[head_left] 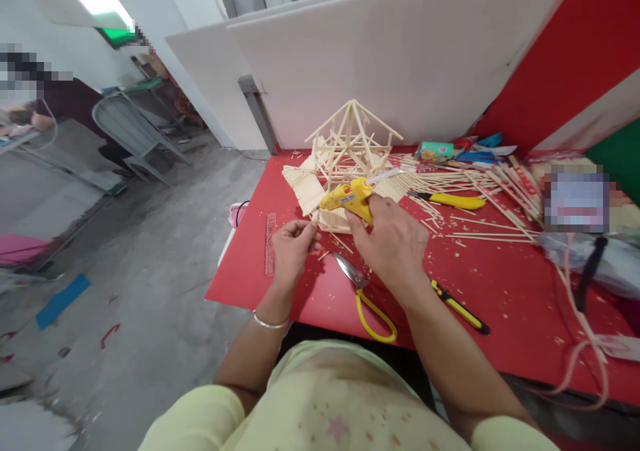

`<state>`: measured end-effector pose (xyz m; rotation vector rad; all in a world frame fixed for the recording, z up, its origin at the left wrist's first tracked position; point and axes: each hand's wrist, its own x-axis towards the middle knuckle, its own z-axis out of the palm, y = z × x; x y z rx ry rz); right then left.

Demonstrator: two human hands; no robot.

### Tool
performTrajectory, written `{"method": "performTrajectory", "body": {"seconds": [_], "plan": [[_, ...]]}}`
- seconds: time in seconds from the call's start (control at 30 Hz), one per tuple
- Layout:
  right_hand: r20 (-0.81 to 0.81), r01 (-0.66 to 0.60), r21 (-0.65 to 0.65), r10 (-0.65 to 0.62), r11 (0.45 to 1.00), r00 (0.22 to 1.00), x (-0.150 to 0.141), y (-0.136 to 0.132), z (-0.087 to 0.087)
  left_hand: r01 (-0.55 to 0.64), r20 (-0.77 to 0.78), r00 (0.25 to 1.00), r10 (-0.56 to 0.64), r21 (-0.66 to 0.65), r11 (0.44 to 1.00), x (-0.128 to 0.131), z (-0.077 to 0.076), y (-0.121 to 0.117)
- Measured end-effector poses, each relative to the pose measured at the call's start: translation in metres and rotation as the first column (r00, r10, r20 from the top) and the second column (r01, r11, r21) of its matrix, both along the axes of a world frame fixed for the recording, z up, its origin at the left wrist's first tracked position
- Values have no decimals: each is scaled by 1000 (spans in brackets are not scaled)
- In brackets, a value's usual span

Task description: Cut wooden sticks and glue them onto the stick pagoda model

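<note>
My right hand [393,244] is wrapped round a yellow hot glue gun [350,198], a clear glue stick poking from its back end. Its nozzle points left, close to the fingertips of my left hand [295,241]. Those fingers are pinched together; whatever small piece they hold is too small to make out. Just behind both hands stands a house-like frame of thin wooden sticks [352,131] with a peaked roof. Flat panels of sticks [304,186] lie at its base. Yellow-handled scissors [373,311] rest in front of my hands.
On the red table [240,264] lie a clear ruler [270,244], yellow pliers [455,201], a yellow-black utility knife [463,310] and many loose sticks [465,178]. White boards [375,58] stand behind. A person [75,104] sits at the far left near a chair [135,128].
</note>
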<state>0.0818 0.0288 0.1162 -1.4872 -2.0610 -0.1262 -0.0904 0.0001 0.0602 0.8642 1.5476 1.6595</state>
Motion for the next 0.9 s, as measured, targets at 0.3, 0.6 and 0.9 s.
{"method": "performTrajectory", "body": {"seconds": [0.3,0.6,0.9], "plan": [[25,1,40,-2,999,1000,2,2,1,-25,-79,997,25,-3,1000,5,0,4],[23,-9,9,9,1000,1000,2,-1,5,-34,-121,992,36,20,999,6,2,4],[16,-39,23,39,999,999,4,-1,6,-32,-134,990,36,27,999,5,0,6]]}}
